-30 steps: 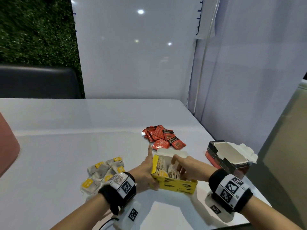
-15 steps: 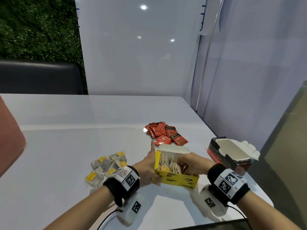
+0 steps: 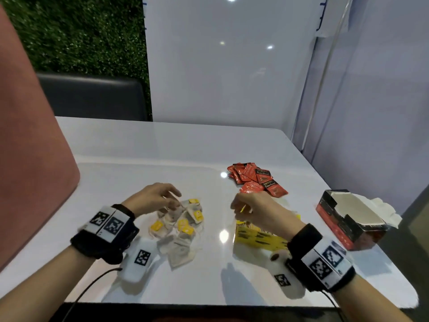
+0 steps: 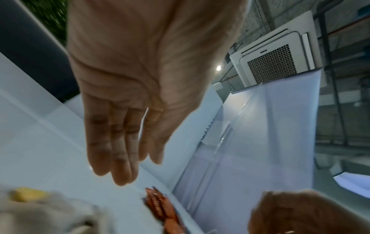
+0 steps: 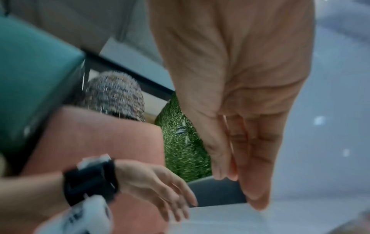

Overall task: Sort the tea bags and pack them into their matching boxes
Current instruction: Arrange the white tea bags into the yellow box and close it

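Observation:
Loose tea bags with yellow tags [image 3: 181, 223] lie in a pile left of centre on the white table [image 3: 144, 154]. My left hand [image 3: 173, 198] hovers over the pile's far edge, fingers relaxed and empty; the left wrist view shows its fingers [image 4: 120, 166] straight above a yellow tag [image 4: 26, 194]. The open yellow box [image 3: 256, 238] stands to the right, partly hidden under my right hand [image 3: 236, 209]. That hand is above the box with straight fingers [image 5: 254, 182] and holds nothing. Red sachets [image 3: 255, 180] lie behind it. An open red and black box [image 3: 343, 219] stands at the far right.
Crumpled white paper [image 3: 385, 211] sits against the red box near the table's right edge. A pink seat back [image 3: 32, 159] rises at the left, and a dark chair back [image 3: 92, 96] stands behind the table. White panels [image 3: 220, 66] close the far side.
My left hand has let go of the yellow box and moved left over the tea bag pile. My right hand has come up out of the box.

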`<state>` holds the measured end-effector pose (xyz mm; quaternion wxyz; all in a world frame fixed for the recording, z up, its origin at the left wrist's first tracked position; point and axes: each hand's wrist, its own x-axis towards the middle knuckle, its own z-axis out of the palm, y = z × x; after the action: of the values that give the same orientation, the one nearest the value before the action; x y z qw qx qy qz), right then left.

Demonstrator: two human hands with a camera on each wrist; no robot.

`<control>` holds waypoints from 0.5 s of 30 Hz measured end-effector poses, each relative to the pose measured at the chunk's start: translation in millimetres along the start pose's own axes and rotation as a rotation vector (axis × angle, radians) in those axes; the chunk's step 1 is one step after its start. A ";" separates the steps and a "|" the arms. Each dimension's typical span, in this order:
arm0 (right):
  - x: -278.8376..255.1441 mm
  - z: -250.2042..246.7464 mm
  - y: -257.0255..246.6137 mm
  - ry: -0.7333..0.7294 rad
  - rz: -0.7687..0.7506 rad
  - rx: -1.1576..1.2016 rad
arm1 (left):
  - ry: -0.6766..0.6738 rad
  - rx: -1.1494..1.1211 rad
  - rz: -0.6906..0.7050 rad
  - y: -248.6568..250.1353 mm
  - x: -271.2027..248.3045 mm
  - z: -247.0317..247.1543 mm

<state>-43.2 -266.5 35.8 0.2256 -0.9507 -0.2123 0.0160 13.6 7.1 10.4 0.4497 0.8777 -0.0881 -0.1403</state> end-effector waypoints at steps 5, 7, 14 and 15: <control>42.7 52.2 -39.1 -0.154 0.094 0.096 | 0.088 0.191 -0.213 -36.8 -21.6 -4.5; 60.0 66.6 -46.9 -0.214 0.133 0.056 | 0.075 0.294 -0.271 -42.5 -25.9 1.4; 83.8 94.0 -56.6 -0.306 -0.117 -0.277 | 0.054 0.566 -0.109 -36.0 -34.8 32.6; 85.8 95.2 -57.2 -0.334 -0.159 -0.308 | 0.058 0.598 -0.116 -34.7 -34.1 38.2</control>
<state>0.2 -144.8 -19.1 0.0403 -0.9382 -0.3210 0.1227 -30.0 7.6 -33.4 0.1648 0.9783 -0.0626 -0.1085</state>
